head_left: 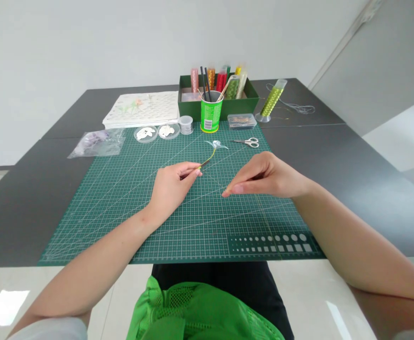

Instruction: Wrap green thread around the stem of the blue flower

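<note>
Over the middle of the green cutting mat [122, 189], my left hand [174, 185] pinches the lower end of a thin yellow-green stem [210, 157]. A small flower with pale, bluish-white petals [216, 144] tops the stem, pointing away from me. To the right, my right hand [258, 177] is closed in a pinch, its fingertips a short way from the left ones. A faint thin thread [263, 215] hangs below the right hand across the mat, and its upper end is hidden at the fingers.
Small scissors [251, 142] lie beyond my right hand. Farther back stand a green can [210, 115], a green box [253, 101] of thread spools, a lime spool [273, 99], a clear case [241, 121], petal dishes [146, 134], a white board [150, 111] and a plastic bag [102, 143].
</note>
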